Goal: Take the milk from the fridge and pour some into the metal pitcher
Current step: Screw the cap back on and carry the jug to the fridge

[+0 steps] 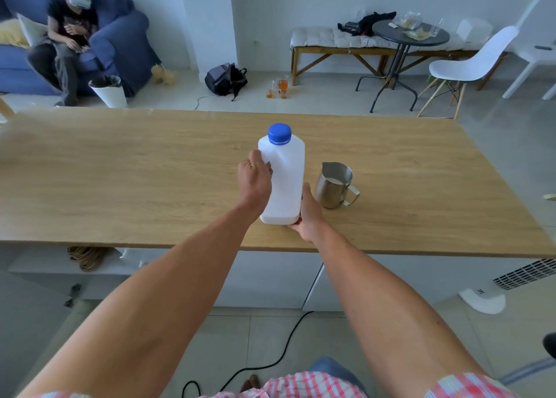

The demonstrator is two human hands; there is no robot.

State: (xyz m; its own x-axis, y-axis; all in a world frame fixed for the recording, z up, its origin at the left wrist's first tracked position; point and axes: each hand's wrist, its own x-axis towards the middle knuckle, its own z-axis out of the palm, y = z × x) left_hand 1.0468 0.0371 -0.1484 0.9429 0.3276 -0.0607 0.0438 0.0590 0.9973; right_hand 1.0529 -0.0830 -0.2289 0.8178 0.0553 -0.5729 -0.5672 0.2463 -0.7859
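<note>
Both hands grip the capped milk bottle upright on the table: left hand curled around its side, right hand cupping its base. The pitcher, holding milk, stands just right of it.

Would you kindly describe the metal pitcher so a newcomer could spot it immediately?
Find the long wooden table. Near its front edge stands a white milk bottle held by both hands; just right of it is the metal pitcher, the only shiny steel vessel, handled, with milk inside.
</note>
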